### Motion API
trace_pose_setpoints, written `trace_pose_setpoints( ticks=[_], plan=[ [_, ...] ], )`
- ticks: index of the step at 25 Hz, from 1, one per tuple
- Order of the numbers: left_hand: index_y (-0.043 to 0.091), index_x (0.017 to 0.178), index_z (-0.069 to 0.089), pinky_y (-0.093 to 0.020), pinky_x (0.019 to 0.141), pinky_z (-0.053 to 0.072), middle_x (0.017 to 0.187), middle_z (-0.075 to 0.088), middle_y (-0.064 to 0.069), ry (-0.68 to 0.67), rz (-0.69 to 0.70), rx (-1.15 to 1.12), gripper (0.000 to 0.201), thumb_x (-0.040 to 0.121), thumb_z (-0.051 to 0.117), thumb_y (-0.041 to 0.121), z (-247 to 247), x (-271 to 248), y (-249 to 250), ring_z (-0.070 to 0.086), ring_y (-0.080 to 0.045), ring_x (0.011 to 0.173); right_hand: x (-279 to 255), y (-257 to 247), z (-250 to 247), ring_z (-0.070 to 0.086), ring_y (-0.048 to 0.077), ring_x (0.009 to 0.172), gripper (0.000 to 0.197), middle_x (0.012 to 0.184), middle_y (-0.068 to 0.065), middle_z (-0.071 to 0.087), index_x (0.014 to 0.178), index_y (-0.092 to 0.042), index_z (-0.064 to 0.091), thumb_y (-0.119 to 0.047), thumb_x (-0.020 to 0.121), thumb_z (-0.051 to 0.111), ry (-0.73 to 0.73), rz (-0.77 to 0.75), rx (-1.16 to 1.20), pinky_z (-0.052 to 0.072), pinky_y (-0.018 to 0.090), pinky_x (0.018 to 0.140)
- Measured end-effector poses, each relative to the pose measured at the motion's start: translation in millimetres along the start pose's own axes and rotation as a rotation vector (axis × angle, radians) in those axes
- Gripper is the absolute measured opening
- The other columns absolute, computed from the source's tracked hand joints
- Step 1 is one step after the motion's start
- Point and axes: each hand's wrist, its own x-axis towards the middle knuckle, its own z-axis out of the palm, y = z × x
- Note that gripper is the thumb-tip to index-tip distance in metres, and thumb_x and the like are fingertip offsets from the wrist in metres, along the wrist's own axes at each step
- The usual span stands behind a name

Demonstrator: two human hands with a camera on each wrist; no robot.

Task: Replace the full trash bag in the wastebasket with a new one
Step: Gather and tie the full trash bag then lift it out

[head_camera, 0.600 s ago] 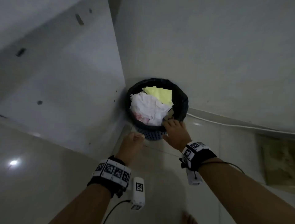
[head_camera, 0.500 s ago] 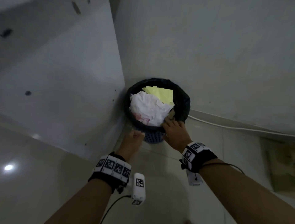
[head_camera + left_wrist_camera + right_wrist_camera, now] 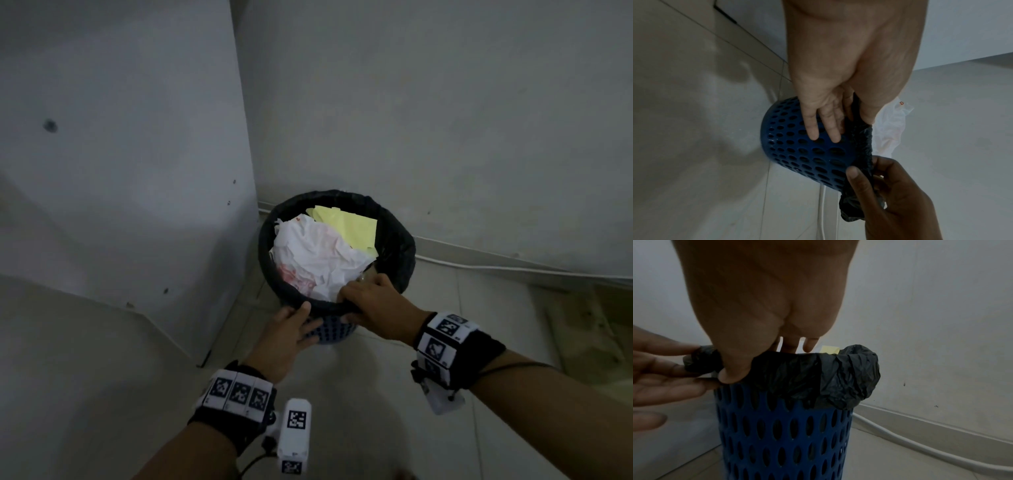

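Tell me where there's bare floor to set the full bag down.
Bare tiles lie right of the wastebasket, bordered by the white cable. More tiles lie in front, toward you. Left and behind, cabinet panel and wall crowd it.

Reaching forward and down, pinching with right grip (image 3: 376,305), fingers curled; pinching with left grip (image 3: 284,339), fingers straight
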Motion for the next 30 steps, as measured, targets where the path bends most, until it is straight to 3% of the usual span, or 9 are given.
trace_pose_setpoints(
  ticks=[3, 7, 11, 14, 18, 22, 25, 28, 30],
  plan=[
    [0.005, 0.113, 0.060, -0.036, 0.090, 0.054, 0.117, 0.067, -0.008, 0.065, 0.072, 0.006, 0.031, 0.096, 0.054, 0.030, -12.7, -8.7, -18.0, 0.067, -0.020, 0.104, -14.4, -9.6, 8.2, 0.058, 0.021, 0.081, 0.036, 0.094, -0.004, 0.063, 0.102, -0.023, 0.061, -0.050, 0.093, 0.039, 0.089, -0.077, -0.055, 0.014, 0.031, 0.073],
    [0.012, 0.085, 0.057, -0.037, 0.084, 0.054, 0.097, 0.067, -0.012, 0.183, 0.160, 0.103, 0.019, 0.098, 0.053, 0.026, -17.0, -18.2, -12.3, 0.066, -0.023, 0.094, -18.9, -18.6, 29.0, 0.058, 0.021, 0.073, 0.036, 0.085, -0.005, 0.061, 0.094, -0.024, 0.064, -0.048, 0.098, 0.037, 0.307, -0.081, -0.066, 0.025, 0.036, 0.074],
    [0.007, 0.109, 0.057, -0.032, 0.081, 0.054, 0.110, 0.067, -0.011, 0.207, 0.133, -0.047, 0.017, 0.100, 0.048, 0.019, -17.8, -15.7, -13.3, 0.067, -0.021, 0.097, -8.9, -33.2, 39.0, 0.052, 0.023, 0.068, 0.029, 0.078, 0.000, 0.057, 0.081, -0.017, 0.058, -0.034, 0.101, 0.046, 0.495, -0.142, -0.056, 0.036, 0.037, 0.069],
    [0.008, 0.113, 0.056, -0.029, 0.079, 0.054, 0.107, 0.066, -0.009, 0.134, 0.069, -0.197, 0.017, 0.096, 0.054, 0.007, -11.6, -19.8, -19.9, 0.066, -0.019, 0.094, -7.3, -37.7, 44.2, 0.053, 0.020, 0.069, 0.028, 0.081, -0.001, 0.058, 0.085, -0.017, 0.058, -0.037, 0.100, 0.047, 0.508, -0.123, 0.046, 0.032, 0.034, 0.072],
    [0.013, 0.092, 0.059, -0.027, 0.079, 0.051, 0.088, 0.066, -0.005, 0.232, 0.144, -0.093, 0.012, 0.090, 0.061, 0.001, -11.3, -25.2, -19.5, 0.064, -0.016, 0.083, -15.4, -30.3, 45.6, 0.054, 0.022, 0.071, 0.030, 0.082, 0.000, 0.060, 0.084, -0.017, 0.059, -0.039, 0.100, 0.047, 0.528, -0.176, -0.043, 0.034, 0.034, 0.072],
    [0.011, 0.089, 0.062, -0.025, 0.077, 0.049, 0.087, 0.061, -0.005, 0.306, 0.101, -0.124, 0.017, 0.097, 0.048, 0.006, -27.8, -32.4, -8.1, 0.054, -0.011, 0.071, -18.7, -34.0, 40.9, 0.054, 0.021, 0.072, 0.033, 0.083, -0.001, 0.061, 0.083, -0.016, 0.060, -0.037, 0.102, 0.043, 0.529, -0.112, 0.035, 0.030, 0.029, 0.074],
    [0.010, 0.082, 0.059, -0.033, 0.085, 0.048, 0.069, 0.051, -0.003, 0.210, -0.012, -0.171, 0.029, 0.098, 0.036, 0.003, -31.5, -50.9, 0.9, 0.043, -0.013, 0.060, -21.5, -24.1, 34.8, 0.058, 0.021, 0.071, 0.031, 0.083, -0.004, 0.061, 0.088, -0.017, 0.059, -0.038, 0.100, 0.041, 0.526, -0.018, 0.168, 0.029, 0.027, 0.076],
    [0.010, 0.075, 0.057, -0.038, 0.083, 0.050, 0.059, 0.049, -0.002, 0.076, -0.043, -0.134, 0.029, 0.094, 0.036, 0.001, -26.1, -64.6, 6.5, 0.047, -0.013, 0.052, -23.9, -24.5, 29.1, 0.058, 0.021, 0.093, 0.037, 0.104, -0.002, 0.062, 0.105, -0.020, 0.059, -0.052, 0.095, 0.045, 0.456, -0.035, 0.147, 0.036, 0.034, 0.082],
    [0.011, 0.073, 0.054, -0.038, 0.080, 0.050, 0.063, 0.053, -0.003, 0.062, -0.004, -0.150, 0.027, 0.095, 0.039, 0.005, -25.8, -64.1, 12.2, 0.052, -0.014, 0.059, -20.1, -36.6, 34.0, 0.054, 0.021, 0.104, 0.047, 0.115, 0.002, 0.061, 0.116, -0.021, 0.060, -0.058, 0.089, 0.052, 0.401, -0.089, 0.014, 0.036, 0.038, 0.086]
  ],
)
